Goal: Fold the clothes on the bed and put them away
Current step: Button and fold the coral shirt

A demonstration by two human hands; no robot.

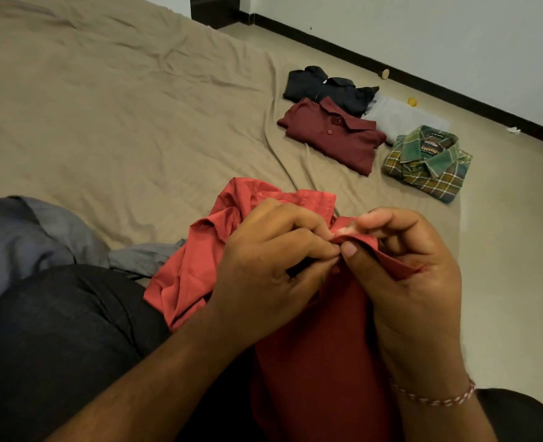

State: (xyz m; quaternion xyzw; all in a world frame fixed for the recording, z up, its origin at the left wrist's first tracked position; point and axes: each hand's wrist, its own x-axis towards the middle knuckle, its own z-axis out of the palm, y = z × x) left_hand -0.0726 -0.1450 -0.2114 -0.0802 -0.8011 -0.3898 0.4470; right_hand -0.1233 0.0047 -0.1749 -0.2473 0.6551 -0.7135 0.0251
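Both hands, left hand and right hand, pinch the red shirt at its collar edge, low centre near six o'clock. It looks light and limp; the collar gives the firmest hold. Folded shirts lie toward one o'clock.

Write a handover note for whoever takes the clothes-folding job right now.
Left hand and right hand: fingers of both pinch the red shirt at one edge, over the lap.
Done: black shirt, maroon polo, light grey garment and plaid shirt lie folded at the sheet's far right.
Left: fold the red shirt, then the unfolded grey garment at the left knee; put everything away.
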